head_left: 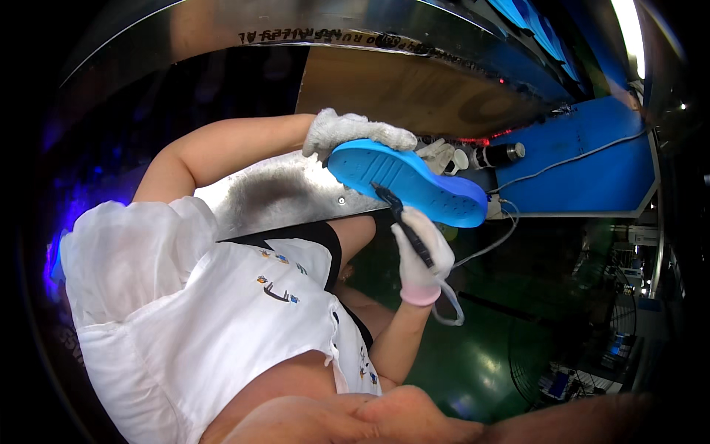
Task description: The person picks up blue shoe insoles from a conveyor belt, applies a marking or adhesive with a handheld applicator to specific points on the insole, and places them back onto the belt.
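Observation:
My left hand (353,135), in a white knit glove, is closed on the rim of a bright blue shoe sole (436,189) and holds it tilted up. Ridges and small holes mark the sole's visible face. My right hand (423,251), in a white glove with a pink cuff, grips a black pen-shaped tool (405,220). The tool's narrow tip lies at the ridged part of the sole; whether it touches I cannot tell. A pale tube (451,305) loops below the right hand.
Under the left forearm is a shiny metal surface (266,194). Behind the sole stands a brown board (399,92). To the right are a black bottle (497,155), a white cup (460,160), a pale glove (436,154) and a grey cable (569,160) over a blue panel (592,177).

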Demonstrator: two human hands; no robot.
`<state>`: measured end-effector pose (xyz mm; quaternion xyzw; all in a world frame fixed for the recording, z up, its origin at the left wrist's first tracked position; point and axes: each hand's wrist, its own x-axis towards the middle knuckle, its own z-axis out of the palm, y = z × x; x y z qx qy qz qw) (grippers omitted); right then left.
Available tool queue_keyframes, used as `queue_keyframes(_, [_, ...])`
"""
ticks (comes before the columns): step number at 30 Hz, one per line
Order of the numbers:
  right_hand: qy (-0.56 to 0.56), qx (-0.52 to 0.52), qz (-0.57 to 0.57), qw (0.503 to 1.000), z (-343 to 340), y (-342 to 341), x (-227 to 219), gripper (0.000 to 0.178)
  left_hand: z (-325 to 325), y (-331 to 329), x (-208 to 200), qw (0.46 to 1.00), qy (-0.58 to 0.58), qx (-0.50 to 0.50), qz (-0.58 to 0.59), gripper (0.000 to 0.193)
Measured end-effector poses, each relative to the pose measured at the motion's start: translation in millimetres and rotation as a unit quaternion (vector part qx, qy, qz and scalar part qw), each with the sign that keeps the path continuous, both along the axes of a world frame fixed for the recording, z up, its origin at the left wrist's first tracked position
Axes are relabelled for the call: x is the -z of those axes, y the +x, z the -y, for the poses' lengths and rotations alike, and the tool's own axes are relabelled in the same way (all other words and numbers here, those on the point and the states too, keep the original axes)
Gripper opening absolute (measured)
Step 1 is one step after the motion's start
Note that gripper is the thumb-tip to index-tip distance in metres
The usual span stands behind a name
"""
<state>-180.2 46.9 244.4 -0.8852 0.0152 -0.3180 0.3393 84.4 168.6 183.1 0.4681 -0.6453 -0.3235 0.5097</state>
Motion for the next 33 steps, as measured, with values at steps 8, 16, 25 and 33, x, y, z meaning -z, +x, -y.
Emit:
queue_keyframes(8, [-0.099,-0.007,0.02,0.995,10.7,-1.2,-7.3,0.024,-5.1,-3.8,-19.9,0.989,0.022,-0.036,-0.141,0.087])
queue_keyframes(16, [-0.182,0.045,0.004,0.982,21.0,-9.8,-22.7,0.029,-16.8,-30.2,-84.1,0.895,0.294,-0.146,-0.302,0.064])
queue_keyframes(25, [-0.16,-0.008,0.048,0.986,18.8,5.0,-25.0,0.038,-5.5,-48.1,-61.8,0.875,0.261,-0.143,-0.382,0.088])
queue_keyframes(33, [-0.113,0.124,0.106,0.98,-0.4,14.3,-20.4,0.027,-3.2,-79.6,-45.4,0.835,0.137,-0.097,-0.524,0.069])
